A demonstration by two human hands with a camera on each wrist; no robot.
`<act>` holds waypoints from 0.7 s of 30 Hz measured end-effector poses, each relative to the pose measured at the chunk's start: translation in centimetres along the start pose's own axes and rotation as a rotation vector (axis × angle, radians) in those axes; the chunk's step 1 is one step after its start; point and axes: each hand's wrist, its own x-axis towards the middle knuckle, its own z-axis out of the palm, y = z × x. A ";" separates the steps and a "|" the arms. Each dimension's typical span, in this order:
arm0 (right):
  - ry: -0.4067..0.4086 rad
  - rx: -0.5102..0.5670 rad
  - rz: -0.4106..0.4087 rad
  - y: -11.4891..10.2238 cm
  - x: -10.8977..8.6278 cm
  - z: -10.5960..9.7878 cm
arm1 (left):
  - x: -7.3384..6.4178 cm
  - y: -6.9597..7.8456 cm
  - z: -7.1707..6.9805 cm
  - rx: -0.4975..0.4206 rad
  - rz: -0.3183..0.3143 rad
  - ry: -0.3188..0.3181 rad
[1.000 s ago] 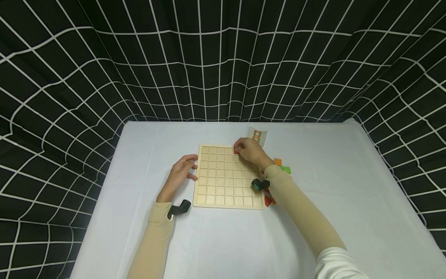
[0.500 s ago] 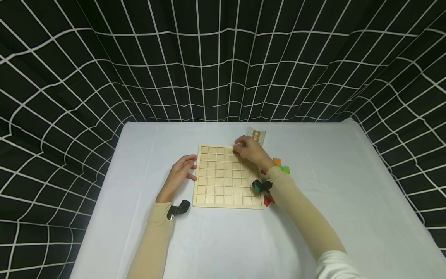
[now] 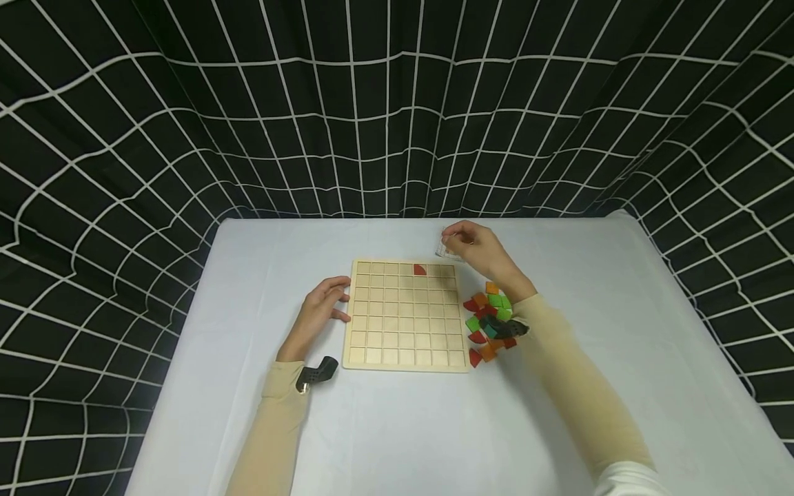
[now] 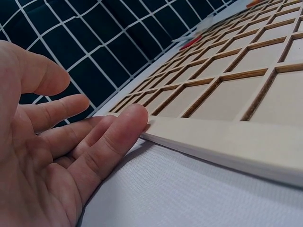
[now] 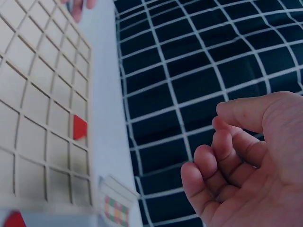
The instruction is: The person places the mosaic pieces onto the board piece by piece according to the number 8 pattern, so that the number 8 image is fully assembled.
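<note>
one red quarter-round tile (image 3: 420, 269) lies in a cell of the far row of a square, pale wooden board (image 3: 406, 366) with raised grid lines, third cell from the right side. the left hand (image 3: 320, 306) is beside the board's left edge, open, its fingers relaxed and spread; the left wrist view shows one fingertip against the rim. the right hand (image 3: 482, 249) is off the board, past its far right corner and over a small printed paper card (image 5: 116, 211), which it partly hides in the head view. the right fingers bend loosely, the thumb tip close to the index finger, gripping nothing; whether they touch the card i cannot tell. just right of the board sits a loose heap of red, orange and green tiles (image 3: 486, 312), partly covered by a black wrist camera (image 3: 505, 327). everything rests on a white cloth-covered table (image 3: 397, 427), with a black curtain with white grid lines (image 3: 397, 103) behind.
</note>
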 end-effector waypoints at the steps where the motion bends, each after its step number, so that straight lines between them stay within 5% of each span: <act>1: 0.007 -0.006 -0.004 0.0 -0.2 -0.5 | -0.1 0.0 0.0 0.001 -0.001 0.000; 10: 0.062 -0.032 0.042 1.2 -2.3 -4.7 | 0.2 0.0 0.1 0.000 -0.014 -0.003; 21: 0.045 -0.084 0.111 3.4 -4.9 -6.8 | 0.0 -0.1 0.0 0.027 -0.002 -0.008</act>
